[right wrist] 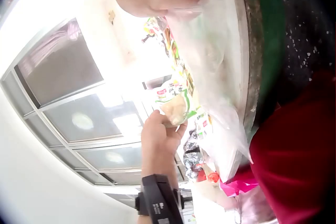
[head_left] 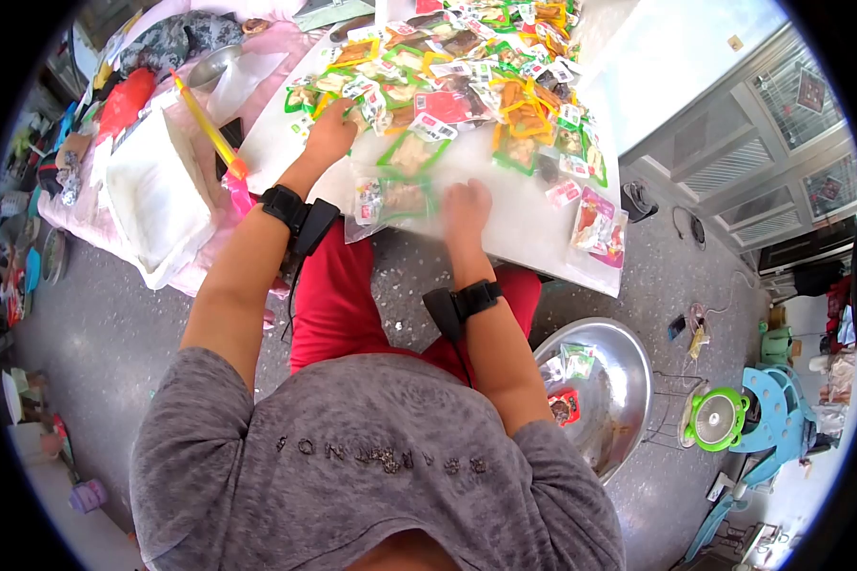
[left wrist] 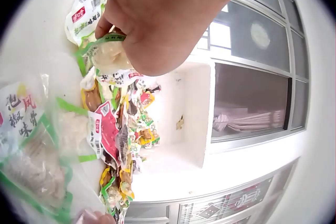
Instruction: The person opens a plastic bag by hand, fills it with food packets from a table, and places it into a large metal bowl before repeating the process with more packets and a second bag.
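Note:
My left hand [head_left: 333,131] is over the near left part of the snack pile. In the left wrist view its fingers pinch a small green-edged vacuum packet [left wrist: 109,57] with pale food inside. A clear plastic bag [head_left: 364,228] lies at the table's near edge, a green-edged packet showing through it. My right hand [head_left: 467,209], blurred in the head view, is at the bag's right end. The right wrist view shows its curled fingers gripping the plastic, with the bag [right wrist: 220,124] stretching away from them. Another pale green-edged packet [head_left: 411,152] lies just beyond the bag.
Many colourful snack packets [head_left: 524,105] cover the far side of the white table [head_left: 533,233]. A pink-and-white packet [head_left: 595,228] lies near its right corner. To the left stands a white foam box [head_left: 157,190]; a metal basin [head_left: 619,400] holding several packets sits on the floor at right.

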Demonstrator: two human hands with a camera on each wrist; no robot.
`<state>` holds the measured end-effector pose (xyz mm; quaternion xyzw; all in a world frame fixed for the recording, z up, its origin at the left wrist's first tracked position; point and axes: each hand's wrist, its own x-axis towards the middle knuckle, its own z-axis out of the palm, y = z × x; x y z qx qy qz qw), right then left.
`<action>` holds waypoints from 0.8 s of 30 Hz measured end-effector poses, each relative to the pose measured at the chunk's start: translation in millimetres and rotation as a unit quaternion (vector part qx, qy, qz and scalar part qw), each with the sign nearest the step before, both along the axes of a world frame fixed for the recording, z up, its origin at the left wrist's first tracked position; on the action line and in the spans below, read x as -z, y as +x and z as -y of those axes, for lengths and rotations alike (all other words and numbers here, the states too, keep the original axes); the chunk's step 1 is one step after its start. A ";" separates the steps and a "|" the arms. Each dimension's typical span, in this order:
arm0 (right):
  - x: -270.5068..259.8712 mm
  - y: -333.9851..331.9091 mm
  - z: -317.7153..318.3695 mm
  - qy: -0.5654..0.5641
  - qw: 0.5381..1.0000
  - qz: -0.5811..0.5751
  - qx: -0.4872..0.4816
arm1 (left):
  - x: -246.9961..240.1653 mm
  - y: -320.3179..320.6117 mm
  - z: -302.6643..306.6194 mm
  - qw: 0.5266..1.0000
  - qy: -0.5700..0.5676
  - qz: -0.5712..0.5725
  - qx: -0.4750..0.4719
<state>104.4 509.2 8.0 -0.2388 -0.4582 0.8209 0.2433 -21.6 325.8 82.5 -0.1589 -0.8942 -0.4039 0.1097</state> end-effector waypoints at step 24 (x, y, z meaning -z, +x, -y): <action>-53.4 91.7 -46.9 -0.155 0.930 -0.011 -0.333 | 23.1 141.4 -57.2 0.823 -0.060 -0.412 0.386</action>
